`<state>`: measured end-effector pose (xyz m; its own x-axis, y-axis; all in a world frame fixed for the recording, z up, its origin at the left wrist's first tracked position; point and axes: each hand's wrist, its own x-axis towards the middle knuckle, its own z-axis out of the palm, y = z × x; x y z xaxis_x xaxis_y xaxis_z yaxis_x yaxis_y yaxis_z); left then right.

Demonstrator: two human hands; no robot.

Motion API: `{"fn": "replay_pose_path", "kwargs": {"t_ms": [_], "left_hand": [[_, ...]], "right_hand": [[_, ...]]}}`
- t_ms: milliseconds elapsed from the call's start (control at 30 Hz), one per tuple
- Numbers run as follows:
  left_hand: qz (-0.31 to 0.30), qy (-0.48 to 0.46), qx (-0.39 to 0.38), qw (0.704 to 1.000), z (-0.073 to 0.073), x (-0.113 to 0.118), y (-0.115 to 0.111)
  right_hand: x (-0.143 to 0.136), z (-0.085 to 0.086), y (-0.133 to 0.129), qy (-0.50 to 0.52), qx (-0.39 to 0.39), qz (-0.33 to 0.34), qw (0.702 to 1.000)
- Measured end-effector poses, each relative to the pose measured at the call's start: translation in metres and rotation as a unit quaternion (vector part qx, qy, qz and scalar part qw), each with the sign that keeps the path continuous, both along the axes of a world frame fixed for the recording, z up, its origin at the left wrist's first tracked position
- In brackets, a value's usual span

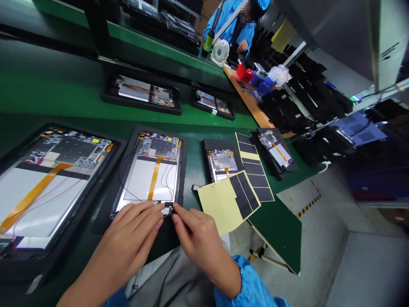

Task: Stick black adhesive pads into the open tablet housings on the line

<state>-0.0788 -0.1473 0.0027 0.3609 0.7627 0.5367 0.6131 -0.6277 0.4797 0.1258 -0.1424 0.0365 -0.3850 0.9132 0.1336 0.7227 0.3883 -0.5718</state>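
An opened tablet (159,170) with a circuit board, a silver battery and an orange ribbon cable lies in a black foam tray. At its near edge, the fingers of my left hand (137,230) are pressed together on the tablet's lower rim. My right hand (194,230) meets it from the right, thumb and forefinger pinched at a small black part (168,209) in the tablet's bottom corner. Fingertips cover some of that part. Thin dark wires loop over the battery. Just right of my right hand lies a yellow sheet (217,204) with black adhesive pieces.
A larger opened tablet (70,170) lies at left. Further tablets in trays (143,94) stand behind and right. A second sticker sheet (255,170) lies right of centre. Across the bench are a white fan (220,52) and a person in blue (246,34).
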Motion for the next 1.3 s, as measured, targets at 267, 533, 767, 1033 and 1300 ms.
{"fn": "replay_pose_path", "kwargs": {"t_ms": [267, 533, 767, 1033, 1300], "left_hand": [[-0.009, -0.003, -0.008, 1.0, 0.001, 0.0, 0.0], [-0.001, -0.002, -0.009, 1.0, 0.002, -0.001, 0.001], [0.0, -0.009, -0.009, 1.0, 0.004, 0.0, 0.002], [0.008, -0.013, -0.023, 1.0, 0.003, 0.0, 0.0], [0.002, -0.015, -0.038, 0.999, 0.001, -0.001, 0.0]], "right_hand": [[0.018, -0.001, 0.027, -0.081, 0.118, 0.141, 0.98], [0.032, 0.019, 0.054, -0.076, 0.051, 0.27, 0.958], [0.03, 0.008, 0.062, 0.091, -0.025, 0.203, 0.975], [0.032, 0.015, 0.061, 0.059, 0.042, 0.184, 0.98], [0.029, 0.01, 0.069, 0.013, 0.031, 0.277, 0.96]]}}
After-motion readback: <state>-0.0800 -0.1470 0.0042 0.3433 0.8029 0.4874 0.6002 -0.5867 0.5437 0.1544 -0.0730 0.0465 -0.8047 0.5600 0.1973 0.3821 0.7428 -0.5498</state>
